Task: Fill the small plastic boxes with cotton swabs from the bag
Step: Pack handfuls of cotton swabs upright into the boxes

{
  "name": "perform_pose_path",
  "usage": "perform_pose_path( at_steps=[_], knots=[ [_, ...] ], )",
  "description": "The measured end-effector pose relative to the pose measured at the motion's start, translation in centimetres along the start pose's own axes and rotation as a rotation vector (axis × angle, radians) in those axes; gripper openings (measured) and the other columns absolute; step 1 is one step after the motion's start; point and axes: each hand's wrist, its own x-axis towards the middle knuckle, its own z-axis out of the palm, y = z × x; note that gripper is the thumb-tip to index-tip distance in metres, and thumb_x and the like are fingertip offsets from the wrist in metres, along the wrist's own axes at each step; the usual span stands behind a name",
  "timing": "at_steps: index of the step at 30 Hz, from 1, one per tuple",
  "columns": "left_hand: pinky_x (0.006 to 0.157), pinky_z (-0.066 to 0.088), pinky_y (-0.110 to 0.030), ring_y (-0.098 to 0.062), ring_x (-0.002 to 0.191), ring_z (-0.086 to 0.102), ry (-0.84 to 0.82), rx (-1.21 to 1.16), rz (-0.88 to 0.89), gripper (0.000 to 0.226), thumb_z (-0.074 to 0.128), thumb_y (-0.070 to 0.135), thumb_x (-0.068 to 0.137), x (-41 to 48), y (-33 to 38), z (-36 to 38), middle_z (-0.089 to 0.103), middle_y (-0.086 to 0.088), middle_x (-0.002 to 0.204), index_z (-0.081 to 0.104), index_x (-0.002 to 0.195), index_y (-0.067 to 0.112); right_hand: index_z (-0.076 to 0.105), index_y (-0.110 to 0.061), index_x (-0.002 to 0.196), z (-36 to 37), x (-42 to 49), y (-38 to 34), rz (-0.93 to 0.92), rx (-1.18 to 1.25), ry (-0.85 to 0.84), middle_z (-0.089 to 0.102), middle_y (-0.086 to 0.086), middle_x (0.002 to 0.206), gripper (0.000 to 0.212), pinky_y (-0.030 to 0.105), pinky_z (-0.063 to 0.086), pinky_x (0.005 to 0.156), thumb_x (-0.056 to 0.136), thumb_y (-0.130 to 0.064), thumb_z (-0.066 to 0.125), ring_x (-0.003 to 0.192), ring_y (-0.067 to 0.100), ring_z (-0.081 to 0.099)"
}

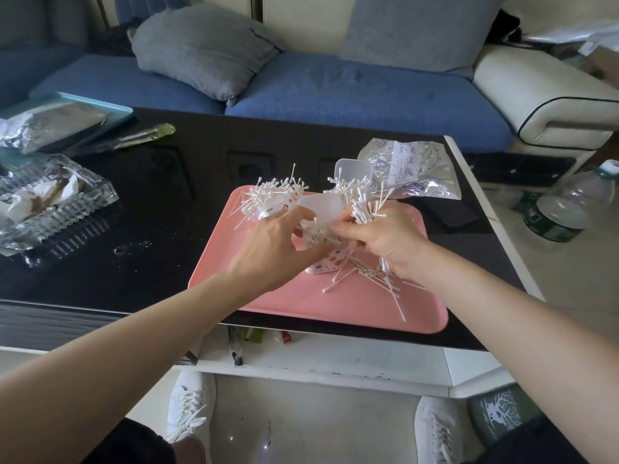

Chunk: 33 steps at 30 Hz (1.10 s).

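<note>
Behind left hand (271, 242), possibly a half-hidden box (325, 265)

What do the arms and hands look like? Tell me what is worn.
The left forearm and right forearm are bare, with no sleeves in view. The left hand and right hand wear no gloves, and no rings, watch or bracelet show.

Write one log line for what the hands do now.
left hand: holds small box | right hand: grips swab bundle | pink tray: loose swabs | bag: beyond tray
</note>
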Motion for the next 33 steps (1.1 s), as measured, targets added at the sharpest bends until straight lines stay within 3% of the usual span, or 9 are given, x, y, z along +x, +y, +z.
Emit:
perform_pose_path(
  at_steps=[3,10,14,16,18,20,23,27,33],
  knots=[
    [0.064,0.050,-0.022,-0.001,0.074,0.060,0.030,0.001,-0.050,0.057,0.060,0.068,0.084,0.3,0.3,-0.5,0.068,0.008,0.094,0.066,0.120,0.025,0.069,-0.011,0.075,0.4,0.2,0.5,0.090,0.042,-0.025,0.067,-0.007,0.058,0.014,0.013,0.044,0.046,0.081,-0.003,0.079,0.049,0.004,0.061],
    [0.063,0.047,-0.021,-0.004,0.072,0.062,0.056,-0.186,-0.153,0.038,0.072,0.057,0.082,0.8,0.7,-0.6,0.067,0.012,0.077,0.076,0.097,0.022,0.064,-0.013,0.071,0.6,0.1,0.4,0.146,0.103,-0.042,0.063,-0.010,0.050,0.021,0.013,0.036,0.038,0.079,-0.003,0.081,0.039,0.000,0.054],
    [0.066,0.054,-0.034,-0.015,0.073,0.066,0.009,-0.339,-0.238,0.026,0.079,0.044,0.082,1.2,0.7,-0.6,0.069,0.003,0.074,0.076,0.092,0.020,0.072,-0.003,0.084,0.6,0.1,0.3,0.155,0.084,-0.082,0.071,0.013,0.073,0.022,0.031,0.053,0.061,0.078,-0.020,0.085,0.063,0.024,0.065],
    [0.069,0.057,-0.039,-0.016,0.069,0.064,-0.021,-0.444,-0.304,0.022,0.082,0.035,0.081,1.3,0.7,-0.5,0.069,-0.005,0.077,0.075,0.092,0.018,0.072,-0.010,0.078,0.3,-0.1,0.1,0.179,0.095,-0.096,0.067,-0.001,0.059,0.010,0.032,0.057,0.072,0.086,-0.014,0.078,0.058,0.012,0.065],
    [0.068,0.057,-0.035,-0.012,0.064,0.060,-0.041,-0.498,-0.345,0.018,0.084,0.028,0.080,1.2,0.7,-0.5,0.068,-0.007,0.076,0.075,0.091,0.017,0.065,-0.017,0.069,0.1,-0.1,0.2,0.197,0.080,-0.095,0.055,-0.011,0.047,0.023,0.027,0.054,0.070,0.089,-0.009,0.073,0.047,0.003,0.054],
    [0.067,0.055,-0.030,-0.011,0.063,0.058,-0.040,-0.527,-0.360,0.018,0.085,0.026,0.079,1.3,0.8,-0.5,0.066,-0.005,0.075,0.075,0.091,0.018,0.066,-0.014,0.074,0.2,-0.1,0.2,0.176,0.040,-0.094,0.060,0.000,0.058,0.017,0.030,0.052,0.068,0.086,-0.011,0.077,0.055,0.012,0.055],
    [0.061,0.050,-0.018,-0.008,0.066,0.060,0.023,-0.447,-0.298,0.018,0.084,0.028,0.080,1.2,0.8,-0.4,0.068,0.000,0.077,0.076,0.093,0.018,0.069,-0.012,0.080,0.4,-0.1,0.3,0.142,-0.005,-0.072,0.064,0.013,0.074,0.012,0.021,0.046,0.050,0.082,-0.012,0.081,0.060,0.020,0.059],
    [0.059,0.046,-0.008,0.001,0.069,0.063,0.101,-0.339,-0.181,0.013,0.075,0.030,0.089,1.1,1.0,-0.7,0.070,0.012,0.079,0.079,0.095,0.019,0.070,-0.016,0.083,0.2,-0.2,0.1,-0.008,-0.139,-0.086,0.073,-0.004,0.078,0.010,0.018,0.053,0.066,0.084,-0.014,0.080,0.075,0.006,0.071],
    [0.076,0.057,-0.019,-0.006,0.074,0.069,0.196,-0.352,-0.069,0.021,0.083,0.018,0.081,1.7,1.5,-2.0,0.072,0.010,0.078,0.078,0.101,0.017,0.069,0.002,0.094,-0.4,-0.7,-0.2,-0.189,-0.302,-0.090,0.072,0.018,0.091,0.013,0.024,0.055,0.080,0.088,-0.007,0.075,0.082,0.014,0.069]
  ],
)
